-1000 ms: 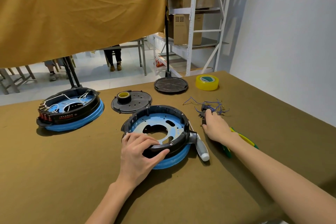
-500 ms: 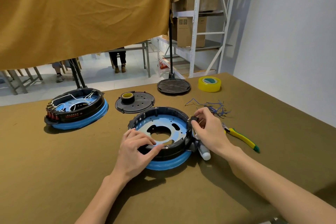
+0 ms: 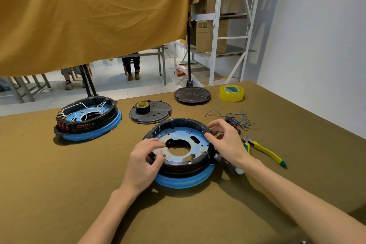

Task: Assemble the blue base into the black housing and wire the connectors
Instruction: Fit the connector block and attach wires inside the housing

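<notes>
The black housing [image 3: 179, 161] was seen seated on the blue base [image 3: 184, 180], near the middle of the brown-covered table [image 3: 59, 194]; a blue plate with a round central hole was visible inside the ring. The housing's near-left rim was gripped by the left hand [image 3: 145, 161], thumb curled over the rim and fingers bent onto the plate. At the housing's right rim, a small dark part was pinched by the right hand [image 3: 225, 140] between thumb and fingers; what the part was could not be told. A heap of blue wires with connectors [image 3: 237, 121] was lying just right of and behind the housing, beyond the right hand. Yellow-green pliers [image 3: 263, 149] were lying right of the housing, and a white-tipped tool [image 3: 238, 170] was partly hidden under the right wrist. A black perforated lid [image 3: 156, 114] with a black tape roll [image 3: 143, 106] on it was set just behind the housing. A second, already wired unit [image 3: 88, 119] was placed well left of the housing. A round black stand base [image 3: 192, 95] and a yellow tape roll [image 3: 231, 92] were seen far behind the housing, near the table's back edge.
</notes>
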Tool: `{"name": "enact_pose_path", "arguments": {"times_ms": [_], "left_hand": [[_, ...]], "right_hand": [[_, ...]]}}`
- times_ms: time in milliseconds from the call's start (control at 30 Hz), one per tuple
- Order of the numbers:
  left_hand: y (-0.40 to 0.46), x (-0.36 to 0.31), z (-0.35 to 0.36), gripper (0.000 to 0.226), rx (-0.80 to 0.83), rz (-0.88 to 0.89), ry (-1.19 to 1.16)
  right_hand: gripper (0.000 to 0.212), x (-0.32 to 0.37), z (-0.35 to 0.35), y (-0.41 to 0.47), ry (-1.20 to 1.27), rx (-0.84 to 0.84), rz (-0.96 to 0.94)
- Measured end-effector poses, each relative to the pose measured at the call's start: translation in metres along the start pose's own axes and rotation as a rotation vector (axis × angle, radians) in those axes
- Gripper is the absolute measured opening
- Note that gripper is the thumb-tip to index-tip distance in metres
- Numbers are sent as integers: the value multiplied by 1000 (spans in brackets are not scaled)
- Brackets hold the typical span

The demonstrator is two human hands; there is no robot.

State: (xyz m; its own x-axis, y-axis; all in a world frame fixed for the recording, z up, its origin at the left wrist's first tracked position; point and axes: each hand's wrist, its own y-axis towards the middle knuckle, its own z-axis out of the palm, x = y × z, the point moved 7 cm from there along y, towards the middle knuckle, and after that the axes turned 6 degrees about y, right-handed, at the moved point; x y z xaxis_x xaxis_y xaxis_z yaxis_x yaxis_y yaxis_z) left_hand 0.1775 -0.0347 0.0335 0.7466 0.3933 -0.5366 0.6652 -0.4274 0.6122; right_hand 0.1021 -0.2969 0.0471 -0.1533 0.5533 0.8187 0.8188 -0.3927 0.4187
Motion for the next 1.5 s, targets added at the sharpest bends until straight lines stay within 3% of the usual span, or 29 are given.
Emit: {"name": "enact_pose_path", "arguments": {"times_ms": [133,233,367,533,733,933,1033,1133,1300,1500], "left_hand": [[11,14,-6,34,-88,-65,57],[17,-5,1,26,-87,9,44],[17,-22,22,28,-41,88,118],[14,-18,22,32,-158,81,109],[12,-15,21,32,-159,83,105],[11,-16,21,31,-160,84,98],[12,-16,21,31,-163,83,98],[12,-15,21,31,-151,76,97],[11,-15,20,30,-148,84,90],[9,-24,16,25,-168,97,152]], "right_hand": [[14,-23,-26,3,22,-237,81],[14,-51,-27,9,-278,-132,186],[4,-68,-27,22,-369,-33,205],[25,-73,-51,57,-630,-154,209],[45,-91,-37,94,-803,52,393],[32,-89,-29,101,-982,57,292],[23,-88,-26,99,-897,80,256],[36,-88,-33,94,-734,15,261],[33,-69,-45,76,-21,-270,328],[39,-29,-11,41,653,-150,487]]}}
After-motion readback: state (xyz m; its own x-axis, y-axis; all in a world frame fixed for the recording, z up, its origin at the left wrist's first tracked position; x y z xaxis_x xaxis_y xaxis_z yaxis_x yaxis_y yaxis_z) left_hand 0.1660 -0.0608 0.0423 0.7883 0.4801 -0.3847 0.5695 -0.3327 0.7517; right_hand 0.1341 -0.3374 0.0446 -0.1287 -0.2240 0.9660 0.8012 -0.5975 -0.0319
